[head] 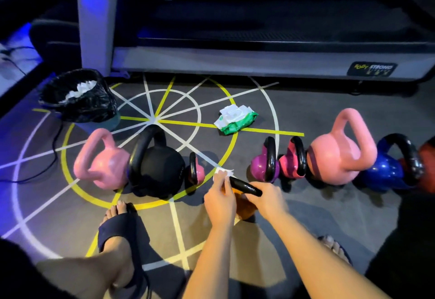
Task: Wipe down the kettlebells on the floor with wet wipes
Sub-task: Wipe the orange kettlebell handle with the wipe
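A small orange kettlebell (246, 207) with a black handle stands on the floor right in front of me. My right hand (268, 198) grips that handle. My left hand (220, 201) pinches a white wet wipe (222, 173) against the handle's left end. A row of kettlebells lies behind: a pink one (103, 162), a big black one (157, 167), a tiny pink one (196, 173), a purple one (263, 165), a magenta one (293, 162), a large pink one (339, 155) and a blue one (388, 167). A green and white pack of wet wipes (235, 120) lies beyond them.
A bin lined with a black bag (77, 96) holds used wipes at the back left. A treadmill base (235, 61) runs across the back. A black cable (47, 169) trails on the left floor. My sandalled feet (122, 225) are near the front.
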Available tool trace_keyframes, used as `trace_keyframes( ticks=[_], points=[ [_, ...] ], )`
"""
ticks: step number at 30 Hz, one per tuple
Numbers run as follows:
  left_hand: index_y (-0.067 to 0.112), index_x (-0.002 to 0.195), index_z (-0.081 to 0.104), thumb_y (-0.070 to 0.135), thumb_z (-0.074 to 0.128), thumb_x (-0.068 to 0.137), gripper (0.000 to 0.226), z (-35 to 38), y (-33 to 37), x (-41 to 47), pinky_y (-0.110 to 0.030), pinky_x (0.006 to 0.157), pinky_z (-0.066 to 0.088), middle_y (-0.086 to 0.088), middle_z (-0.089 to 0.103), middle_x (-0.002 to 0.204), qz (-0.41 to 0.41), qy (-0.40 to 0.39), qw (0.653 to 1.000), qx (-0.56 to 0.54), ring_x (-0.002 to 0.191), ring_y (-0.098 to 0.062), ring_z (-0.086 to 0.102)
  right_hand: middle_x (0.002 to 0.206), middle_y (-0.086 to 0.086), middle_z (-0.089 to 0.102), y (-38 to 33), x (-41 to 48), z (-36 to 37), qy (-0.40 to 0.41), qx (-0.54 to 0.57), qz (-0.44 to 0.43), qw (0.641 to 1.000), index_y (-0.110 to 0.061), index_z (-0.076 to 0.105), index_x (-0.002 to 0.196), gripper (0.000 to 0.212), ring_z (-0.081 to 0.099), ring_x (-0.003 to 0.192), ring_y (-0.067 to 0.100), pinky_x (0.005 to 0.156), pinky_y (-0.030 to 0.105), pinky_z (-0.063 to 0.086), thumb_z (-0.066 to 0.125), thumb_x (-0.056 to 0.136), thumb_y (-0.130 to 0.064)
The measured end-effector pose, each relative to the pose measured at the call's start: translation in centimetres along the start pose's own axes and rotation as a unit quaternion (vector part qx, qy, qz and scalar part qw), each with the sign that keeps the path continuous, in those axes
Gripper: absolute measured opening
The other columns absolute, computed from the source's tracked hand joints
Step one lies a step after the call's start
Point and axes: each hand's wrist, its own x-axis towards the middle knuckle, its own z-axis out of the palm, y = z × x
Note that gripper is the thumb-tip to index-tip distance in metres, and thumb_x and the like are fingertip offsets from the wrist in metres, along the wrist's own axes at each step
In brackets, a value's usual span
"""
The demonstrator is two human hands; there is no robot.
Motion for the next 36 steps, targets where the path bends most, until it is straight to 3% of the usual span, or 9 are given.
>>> trace_keyframes(
  ticks=[2,4,9,12,16,19,23,30,36],
  points=[
    [0.027,0.129,0.068,0.027,0.056,0.102,0.029,0.7,-0.1,-0.3,-0.006,0.099,0.033,0.006,0.062,0.138,0.04,0.004,0.999,-0.003,0.131,-0.01,0.054,0.081,-0.008,0.069,-0.1,0.1,-0.1,-0.009,-0.005,0.002,1.0,-0.045,0.072,0.104,0.022,0.065,0.085,0.017,0.067,0.029,0.048,0.075,0.083,-0.041],
    [0.028,0.126,0.069,0.028,0.054,0.104,0.028,0.3,-0.5,0.5,0.0,0.098,0.03,0.005,0.064,0.136,0.067,-0.005,0.998,0.0,0.133,-0.008,0.052,0.084,-0.009,0.069,-0.1,0.0,0.0,-0.013,-0.006,-0.006,1.0,-0.043,0.071,0.108,0.025,0.064,0.087,0.016,0.068,0.029,0.048,0.075,0.084,-0.041],
    [0.039,0.122,0.067,0.044,0.04,0.105,0.032,-0.4,-2.5,2.4,-0.038,0.081,0.057,0.007,0.073,0.09,0.017,-0.004,0.998,0.055,0.091,-0.019,0.069,0.097,-0.004,0.07,-0.1,-0.6,-0.3,-0.01,-0.005,-0.007,1.0,-0.04,0.069,0.119,0.037,0.064,0.099,0.018,0.074,0.026,0.044,0.077,0.083,-0.044],
    [0.033,0.121,0.068,0.042,0.043,0.104,0.03,0.1,-2.4,1.3,-0.037,0.075,0.058,0.009,0.069,0.08,0.048,0.039,0.996,0.058,0.079,-0.011,0.067,0.095,-0.005,0.069,-0.2,-0.6,-0.3,-0.008,-0.004,-0.007,1.0,-0.04,0.069,0.119,0.035,0.063,0.098,0.018,0.073,0.026,0.043,0.076,0.084,-0.043],
    [0.027,0.136,0.062,0.042,0.042,0.103,0.041,1.1,-3.1,-1.4,-0.028,0.089,0.055,0.005,0.073,0.12,0.101,0.077,0.991,0.042,0.109,-0.01,0.067,0.101,-0.003,0.071,0.0,-0.6,0.2,0.003,-0.003,-0.006,1.0,-0.043,0.068,0.12,0.038,0.063,0.101,0.019,0.08,0.031,0.052,0.076,0.083,-0.045],
    [0.026,0.127,0.068,0.039,0.044,0.105,0.035,0.9,-4.0,0.7,-0.035,0.089,0.054,0.002,0.074,0.109,0.01,0.061,0.998,0.011,0.105,-0.018,0.068,0.102,-0.002,0.07,0.1,-0.6,0.3,-0.005,-0.005,-0.006,1.0,-0.043,0.066,0.122,0.04,0.063,0.101,0.019,0.08,0.03,0.051,0.075,0.083,-0.047],
    [0.028,0.103,0.069,0.031,0.045,0.106,0.025,-0.1,-4.1,3.7,-0.045,0.094,0.052,-0.001,0.071,0.098,-0.085,-0.024,0.996,-0.029,0.099,-0.026,0.065,0.099,-0.002,0.071,0.3,-0.5,0.4,-0.007,0.0,-0.004,1.0,-0.042,0.067,0.122,0.04,0.065,0.096,0.02,0.079,0.032,0.053,0.075,0.083,-0.048],
    [0.031,0.099,0.069,0.04,0.044,0.106,0.028,1.1,-5.3,1.7,-0.035,0.087,0.051,0.007,0.07,0.091,-0.107,0.012,0.989,-0.098,0.092,-0.012,0.064,0.1,-0.004,0.07,0.3,-0.5,0.4,0.001,0.018,-0.001,1.0,-0.042,0.067,0.123,0.042,0.064,0.099,0.02,0.081,0.032,0.051,0.077,0.082,-0.047],
    [0.022,0.094,0.067,0.022,0.046,0.106,0.024,0.9,-5.3,3.0,-0.03,0.085,0.043,0.006,0.066,0.091,-0.18,-0.032,0.978,-0.105,0.093,-0.015,0.059,0.106,-0.002,0.07,0.4,-0.5,0.4,0.006,0.017,-0.003,1.0,-0.039,0.066,0.126,0.045,0.063,0.103,0.019,0.085,0.031,0.052,0.077,0.082,-0.046]
  ],
)
